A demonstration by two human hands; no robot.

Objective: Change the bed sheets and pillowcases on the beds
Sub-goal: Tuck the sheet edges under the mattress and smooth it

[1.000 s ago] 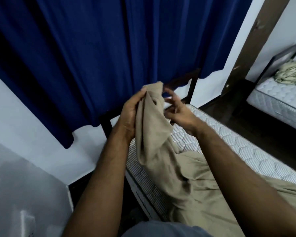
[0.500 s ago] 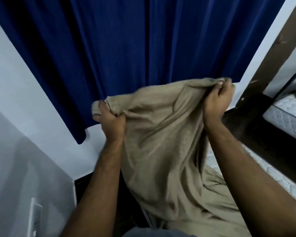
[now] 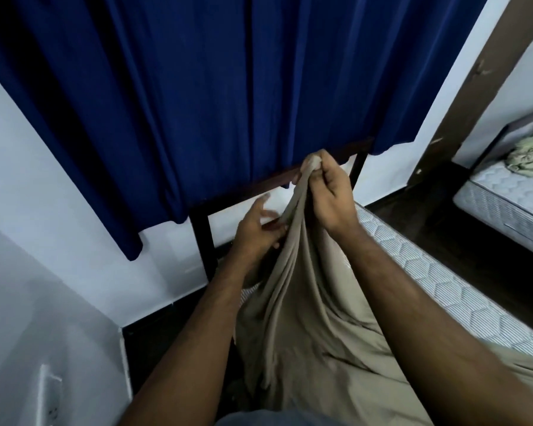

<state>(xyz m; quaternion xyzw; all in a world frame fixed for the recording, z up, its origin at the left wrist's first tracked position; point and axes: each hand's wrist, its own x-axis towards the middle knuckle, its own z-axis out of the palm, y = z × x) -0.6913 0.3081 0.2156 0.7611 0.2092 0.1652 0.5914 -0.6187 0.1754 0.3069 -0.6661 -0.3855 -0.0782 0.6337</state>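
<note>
Between my right hand's [image 3: 326, 195] fingertips [image 3: 313, 162] a bunched corner of the tan sheet [image 3: 302, 302] is pinched tight, lifted up. Just below and left of them, my left hand [image 3: 256, 232] pinches a fold of the same sheet with fingers curled. From both grips the sheet hangs down and spreads over the mattress [image 3: 428, 272]. Behind my fingers stands the dark bed frame [image 3: 203, 229] under a blue curtain [image 3: 197, 87]; far right sits another bed [image 3: 505, 204].
</note>
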